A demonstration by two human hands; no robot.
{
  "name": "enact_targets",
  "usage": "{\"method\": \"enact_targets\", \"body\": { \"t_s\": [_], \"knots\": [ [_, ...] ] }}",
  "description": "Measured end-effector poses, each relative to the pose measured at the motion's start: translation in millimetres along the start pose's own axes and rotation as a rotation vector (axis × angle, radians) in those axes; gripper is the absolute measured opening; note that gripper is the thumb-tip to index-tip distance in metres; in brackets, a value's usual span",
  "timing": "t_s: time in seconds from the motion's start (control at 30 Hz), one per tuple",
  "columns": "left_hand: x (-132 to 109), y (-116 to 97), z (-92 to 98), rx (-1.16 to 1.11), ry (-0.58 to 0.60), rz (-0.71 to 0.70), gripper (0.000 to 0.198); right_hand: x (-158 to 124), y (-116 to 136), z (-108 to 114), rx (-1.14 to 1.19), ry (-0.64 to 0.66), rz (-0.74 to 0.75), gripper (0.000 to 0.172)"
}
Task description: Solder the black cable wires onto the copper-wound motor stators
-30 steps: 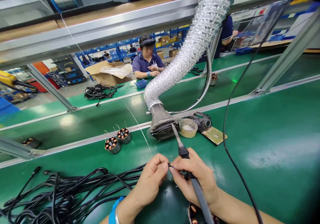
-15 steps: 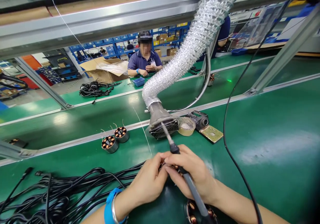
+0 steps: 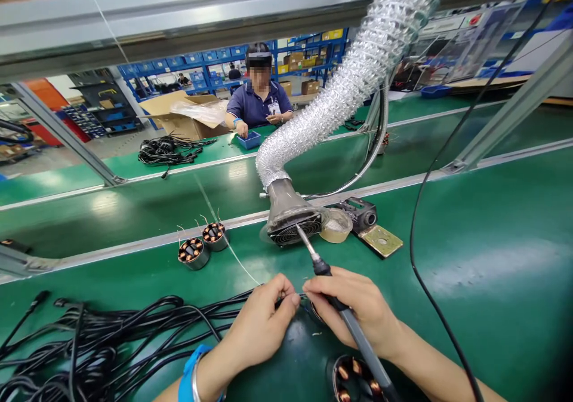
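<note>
My right hand (image 3: 358,306) holds a soldering iron (image 3: 358,330) by its grey handle, tip pointing up and away, while its thumb and forefinger come together near my left hand. My left hand (image 3: 268,312) is closed in a pinch; what sits between its fingertips is too small to make out. A thin pale wire (image 3: 239,261) slants down to the back of that hand. Between the hands, mostly covered by the right one, shows the edge of a small round part. A copper-wound motor stator (image 3: 342,371) lies below the iron's handle.
Two more stators (image 3: 193,254) stand left of a fume extractor nozzle (image 3: 293,217) on a foil duct (image 3: 331,85). Black cables (image 3: 134,330) cover the left. A tape roll (image 3: 335,226) and iron stand (image 3: 380,241) sit right; a black cord (image 3: 425,288) hangs there. A person (image 3: 258,100) works opposite.
My hands have drawn slightly apart at the fingertips, and the iron has shifted a little right. The pale wire has swung left. The person opposite has moved a hand to a blue tray.
</note>
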State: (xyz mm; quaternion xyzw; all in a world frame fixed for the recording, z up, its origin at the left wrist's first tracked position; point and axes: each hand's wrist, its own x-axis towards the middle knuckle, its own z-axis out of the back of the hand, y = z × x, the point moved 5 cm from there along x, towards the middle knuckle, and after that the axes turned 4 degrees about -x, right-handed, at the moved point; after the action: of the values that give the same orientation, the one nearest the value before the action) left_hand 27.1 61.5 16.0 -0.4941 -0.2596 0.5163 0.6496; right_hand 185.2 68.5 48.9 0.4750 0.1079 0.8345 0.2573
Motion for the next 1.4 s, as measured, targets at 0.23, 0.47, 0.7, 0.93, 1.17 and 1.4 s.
{"method": "enact_targets", "body": {
  "t_s": [0.23,0.47,0.7,0.93,1.17,1.4],
  "knots": [
    [8,11,-8.6,-0.418,0.077,0.112,0.033,-5,-1,-3,-0.067,0.011,0.067,0.029],
    [23,13,-6.2,-0.507,-0.017,0.111,0.024,-2,0,-1,-0.115,0.035,0.133,0.035],
    [39,10,1.1,-0.334,-0.162,0.109,0.012,-23,-2,29,-0.001,-0.203,-0.164,0.053],
    [32,8,-4.3,-0.304,-0.250,0.078,0.018,-36,-11,40,0.049,-0.361,-0.343,0.029],
    [23,13,-8.6,-0.314,-0.310,0.107,0.020,-42,-25,31,0.127,-0.369,-0.489,0.015],
    [23,11,-10.7,-0.282,-0.305,0.085,0.022,-42,-27,30,0.167,-0.337,-0.498,0.014]
  ]
}}
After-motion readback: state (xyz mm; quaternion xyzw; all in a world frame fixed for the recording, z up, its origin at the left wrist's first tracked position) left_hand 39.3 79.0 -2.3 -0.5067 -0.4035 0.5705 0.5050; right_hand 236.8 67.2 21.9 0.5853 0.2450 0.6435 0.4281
